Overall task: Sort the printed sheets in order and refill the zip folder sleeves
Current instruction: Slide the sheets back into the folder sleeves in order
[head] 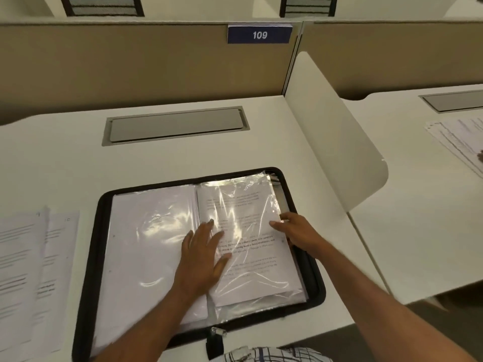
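Note:
A black zip folder lies open on the desk in front of me, its clear plastic sleeves filled with printed sheets. The left sleeve page shows a blank white back. The right sleeve page shows printed text under glare. My left hand lies flat with straight fingers across the folder's spine, pressing on the right sleeve. My right hand rests on the outer right edge of that sleeve, its fingers bent over the edge; the fingertips lie on the plastic.
A stack of loose printed sheets lies at the desk's left edge. More printed sheets lie on the neighbouring desk beyond the white divider panel. A grey cable hatch sits at the back of my desk.

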A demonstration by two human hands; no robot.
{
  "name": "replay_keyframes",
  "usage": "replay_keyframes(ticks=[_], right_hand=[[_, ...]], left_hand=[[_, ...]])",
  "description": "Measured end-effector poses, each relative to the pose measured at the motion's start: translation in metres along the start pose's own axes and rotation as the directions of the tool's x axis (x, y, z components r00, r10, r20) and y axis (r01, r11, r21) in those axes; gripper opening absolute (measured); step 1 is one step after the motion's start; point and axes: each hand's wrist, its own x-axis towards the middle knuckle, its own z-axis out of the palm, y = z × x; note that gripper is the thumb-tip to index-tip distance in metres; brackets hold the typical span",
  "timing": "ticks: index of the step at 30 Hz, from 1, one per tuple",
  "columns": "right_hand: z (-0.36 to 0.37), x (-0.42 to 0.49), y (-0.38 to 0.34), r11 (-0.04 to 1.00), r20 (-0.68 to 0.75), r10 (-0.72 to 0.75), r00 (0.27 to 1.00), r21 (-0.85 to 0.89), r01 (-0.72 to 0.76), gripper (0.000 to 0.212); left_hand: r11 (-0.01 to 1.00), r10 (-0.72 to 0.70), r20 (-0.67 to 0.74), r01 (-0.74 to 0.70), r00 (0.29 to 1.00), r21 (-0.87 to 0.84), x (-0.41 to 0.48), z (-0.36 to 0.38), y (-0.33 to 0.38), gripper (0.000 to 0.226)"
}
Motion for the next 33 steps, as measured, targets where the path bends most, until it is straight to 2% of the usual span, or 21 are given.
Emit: replay_keyframes(ticks=[5,6,9,10,14,15,21,25,27,28,29,31,32,33], right_hand=[[0.011,-0.020,0.019,0.991,-0.063,-0.045,0.997,-0.129,0.036,0.025],[0.013,-0.024,0.019,0.990,-0.079,-0.055,0.995,-0.136,0.044,0.030],[0.017,-0.027,0.026,0.987,-0.141,-0.086,0.986,-0.150,0.064,0.065],[0.018,-0.028,0.027,0.987,-0.149,-0.100,0.984,-0.140,0.079,0.065],[0.021,-0.042,0.019,0.993,-0.122,-0.094,0.988,-0.076,0.085,0.029],[0.022,-0.045,0.018,0.995,-0.087,-0.093,0.992,-0.033,0.090,0.027],[0.025,-0.060,0.011,0.959,0.024,-0.113,0.993,0.263,0.103,0.038],[0.036,-0.075,0.008,0.932,0.043,-0.199,0.979,0.317,0.175,0.052],[0.043,-0.080,0.009,0.936,0.056,-0.232,0.971,0.286,0.207,0.056],[0.048,-0.084,0.008,0.938,0.079,-0.250,0.965,0.266,0.221,0.054],[0.053,-0.088,0.007,0.939,0.108,-0.267,0.958,0.255,0.233,0.053],[0.066,-0.096,0.003,0.941,0.151,-0.289,0.945,0.228,0.251,0.050],[0.072,-0.098,0.002,0.940,0.166,-0.305,0.938,0.207,0.270,0.049],[0.079,-0.100,0.001,0.937,0.178,-0.326,0.928,0.194,0.292,0.053]], left_hand=[[0.995,0.075,0.033,-0.077,0.997,0.058,-0.031,0.003,-0.001,0.068],[0.994,0.083,0.039,-0.085,0.996,0.064,-0.035,0.004,-0.003,0.069],[0.988,0.121,0.070,-0.127,0.990,0.087,-0.042,0.002,-0.007,0.075],[0.987,0.128,0.087,-0.135,0.988,0.086,-0.044,0.001,-0.008,0.079],[0.986,0.133,0.132,-0.145,0.982,0.085,-0.053,-0.005,-0.005,0.098],[0.984,0.136,0.131,-0.149,0.982,0.095,-0.055,-0.005,-0.004,0.102],[0.984,0.113,0.153,-0.133,0.982,0.123,-0.053,-0.009,0.005,0.119],[0.994,0.049,0.142,-0.062,0.989,0.093,-0.048,-0.019,0.018,0.122],[0.998,-0.003,0.091,0.009,0.996,-0.060,-0.043,-0.026,0.034,0.119],[0.976,-0.060,0.066,0.072,0.996,-0.206,-0.042,-0.030,0.044,0.116],[0.913,-0.136,0.055,0.147,0.989,-0.380,-0.039,-0.035,0.054,0.113],[0.686,-0.257,0.107,0.260,0.960,-0.679,-0.034,-0.043,0.071,0.109],[0.580,-0.295,0.137,0.291,0.946,-0.761,-0.033,-0.048,0.078,0.104],[0.515,-0.326,0.157,0.314,0.932,-0.797,-0.032,-0.053,0.083,0.096]])
